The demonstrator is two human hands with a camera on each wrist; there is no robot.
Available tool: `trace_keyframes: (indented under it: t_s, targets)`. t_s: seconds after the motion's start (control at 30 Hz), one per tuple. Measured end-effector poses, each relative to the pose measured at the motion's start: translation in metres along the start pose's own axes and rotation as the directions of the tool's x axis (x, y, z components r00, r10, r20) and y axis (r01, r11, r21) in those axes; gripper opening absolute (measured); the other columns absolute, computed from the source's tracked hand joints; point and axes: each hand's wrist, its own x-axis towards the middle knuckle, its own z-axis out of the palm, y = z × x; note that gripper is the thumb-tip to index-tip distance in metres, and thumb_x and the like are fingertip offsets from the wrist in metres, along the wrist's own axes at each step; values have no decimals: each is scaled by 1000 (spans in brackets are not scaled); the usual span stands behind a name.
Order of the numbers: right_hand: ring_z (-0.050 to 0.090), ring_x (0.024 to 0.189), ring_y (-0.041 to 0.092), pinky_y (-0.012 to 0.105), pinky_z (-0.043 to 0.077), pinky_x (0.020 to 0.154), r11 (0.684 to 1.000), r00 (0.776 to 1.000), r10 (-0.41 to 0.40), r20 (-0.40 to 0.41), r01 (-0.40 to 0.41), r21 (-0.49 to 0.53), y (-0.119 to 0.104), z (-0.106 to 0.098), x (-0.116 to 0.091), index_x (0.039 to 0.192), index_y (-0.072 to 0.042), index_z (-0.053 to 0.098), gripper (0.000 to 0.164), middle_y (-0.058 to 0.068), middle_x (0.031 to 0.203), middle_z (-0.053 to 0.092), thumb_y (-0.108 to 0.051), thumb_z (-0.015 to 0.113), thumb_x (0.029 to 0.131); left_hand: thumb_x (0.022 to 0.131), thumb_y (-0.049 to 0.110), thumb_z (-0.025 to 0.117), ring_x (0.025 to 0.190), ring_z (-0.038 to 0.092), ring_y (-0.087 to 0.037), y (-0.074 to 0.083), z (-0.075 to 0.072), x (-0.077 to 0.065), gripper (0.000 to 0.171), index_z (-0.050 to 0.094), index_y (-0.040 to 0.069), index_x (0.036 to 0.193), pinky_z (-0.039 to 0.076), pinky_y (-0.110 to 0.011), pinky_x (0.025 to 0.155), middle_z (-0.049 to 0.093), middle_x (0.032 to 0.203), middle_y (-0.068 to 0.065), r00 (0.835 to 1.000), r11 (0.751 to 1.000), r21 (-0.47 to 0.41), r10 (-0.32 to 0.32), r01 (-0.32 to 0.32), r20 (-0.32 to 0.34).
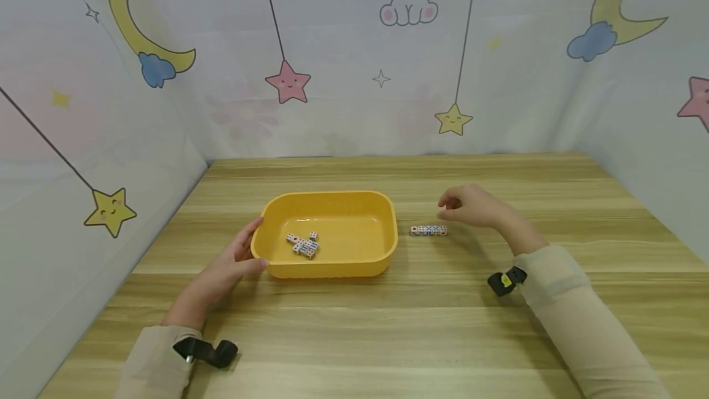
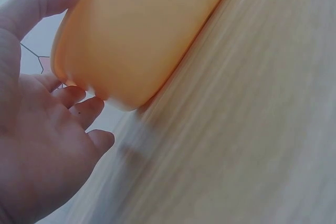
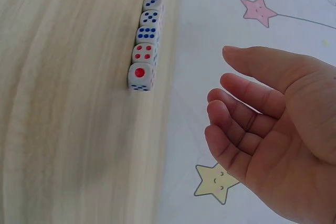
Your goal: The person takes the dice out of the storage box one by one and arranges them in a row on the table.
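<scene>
A yellow plastic tub (image 1: 338,268) stands on the table, with several white dice (image 1: 306,245) loosely clustered in its left part. My left hand (image 1: 232,263) holds the tub's left end, thumb at the near corner of the rim and fingers along the outside wall. The left wrist view shows this hand (image 2: 47,129) against the tub's outer side (image 2: 136,35). Right of the tub, several dice (image 1: 428,231) lie in a straight row on the table. My right hand (image 1: 473,207) hovers just beyond the row's right end, fingers loosely bent and holding nothing; the row (image 3: 146,34) shows red and blue dots.
Pale wood-grain table (image 1: 360,337) lies under everything. A white cloth wall (image 1: 343,36) printed with stars and moons rises behind and at both sides. Black wrist cameras (image 1: 206,353) sit on both sleeves.
</scene>
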Motion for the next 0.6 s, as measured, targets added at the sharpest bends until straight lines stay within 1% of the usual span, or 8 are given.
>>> trace_keyframes:
  t_s: [0.13, 0.37, 0.6]
  targets:
    - [57, 84, 16, 33, 48, 74, 1000, 1000, -15, -8, 15, 9, -5, -1, 4, 104, -5, 62, 29, 4, 94, 64, -26, 59, 85, 82, 8, 60, 135, 11, -30, 0, 0, 0, 88, 0, 13, 145, 29, -6, 92, 1, 151, -9, 1000, 1000, 4, -5, 5, 3]
    - [55, 84, 15, 33, 47, 76, 1000, 1000, -21, -12, 21, -6, -20, -2, 15, 101, -13, 62, 25, 0, 93, 62, -32, 58, 85, 83, 11, 60, 136, 10, -29, 1, -1, -1, 86, 0, 14, 145, 29, -6, 92, 1, 151, -8, 1000, 999, 27, -19, 19, 3]
    - [56, 84, 15, 32, 47, 76, 999, 999, -33, 4, 33, 16, -38, -1, 24, 102, -14, 62, 27, -1, 93, 63, -35, 58, 85, 83, 13, 61, 136, 11, -29, 2, -1, -2, 86, 1, 14, 145, 29, -6, 92, 2, 151, -8, 1000, 999, 42, -25, 25, -2]
